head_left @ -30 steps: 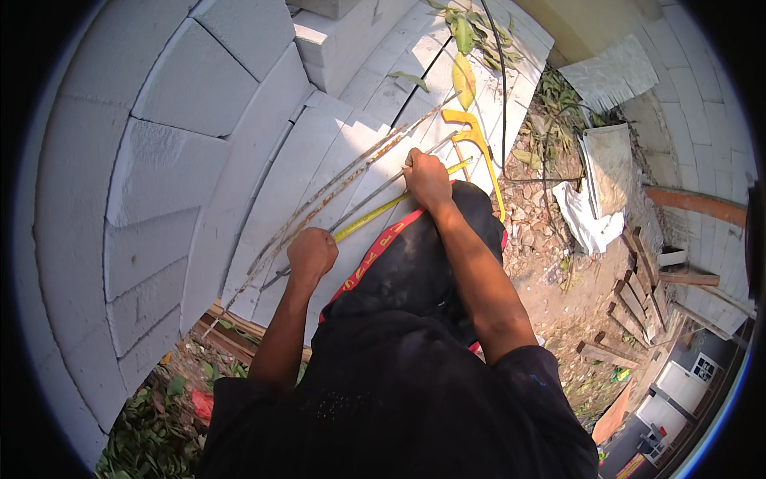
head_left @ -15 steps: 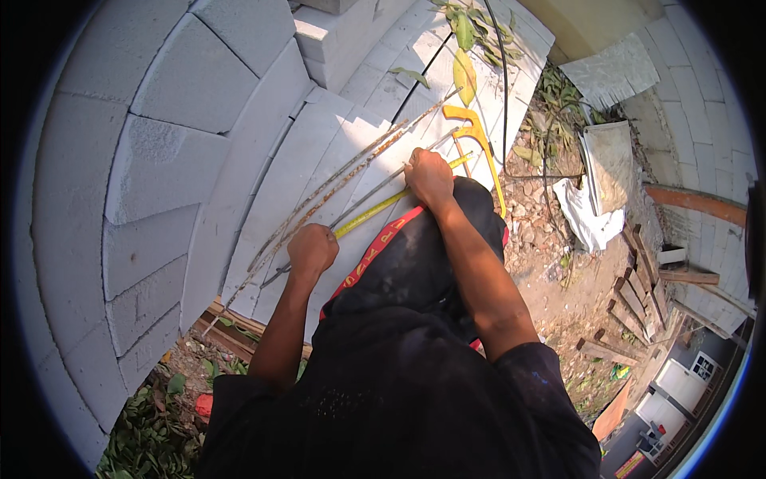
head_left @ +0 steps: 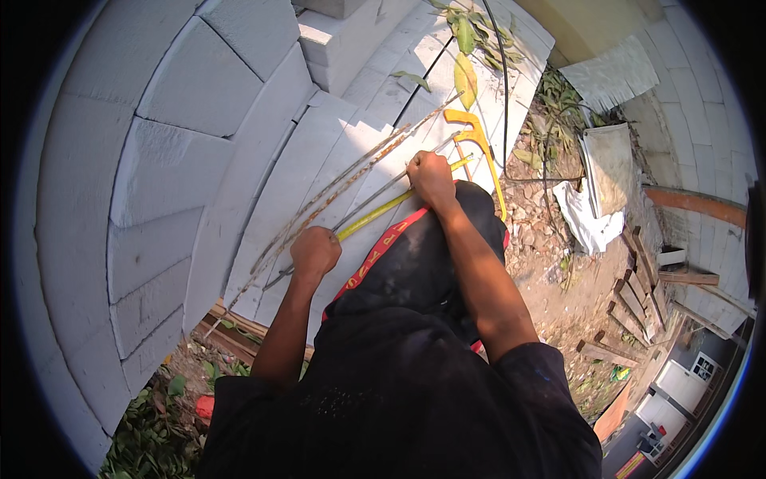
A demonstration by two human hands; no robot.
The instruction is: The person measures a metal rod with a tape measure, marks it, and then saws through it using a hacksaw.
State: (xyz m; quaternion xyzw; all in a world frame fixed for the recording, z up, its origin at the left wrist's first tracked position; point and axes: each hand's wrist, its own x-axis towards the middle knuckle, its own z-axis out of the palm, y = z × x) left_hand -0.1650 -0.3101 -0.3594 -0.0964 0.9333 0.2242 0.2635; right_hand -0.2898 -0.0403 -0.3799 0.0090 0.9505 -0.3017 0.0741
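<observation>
A yellow tape measure blade [head_left: 375, 213] is stretched between my two fists, alongside a thin grey steel rod [head_left: 359, 206]. My left hand [head_left: 316, 251] is closed at the tape's lower-left end; its case, if it is there, is hidden. Farther along, my right hand [head_left: 431, 177] is closed over the tape and the rod, and the tape's tip sticks out past it. Just beyond my right fist lies a hacksaw [head_left: 481, 137] with a yellow frame. Several rusty rods [head_left: 351, 179] lie to the left of the tape, roughly parallel to it.
Pale grey blocks [head_left: 179, 172] form a wall on the left, and the white block surface [head_left: 319, 152] lies under the rods. A black cable [head_left: 504, 88] crosses at the far side. Rubble ground on the right carries a white cloth [head_left: 586, 215] and wooden pieces [head_left: 638, 291].
The view has shifted very slightly. Both fists keep their places on the tape and the rod.
</observation>
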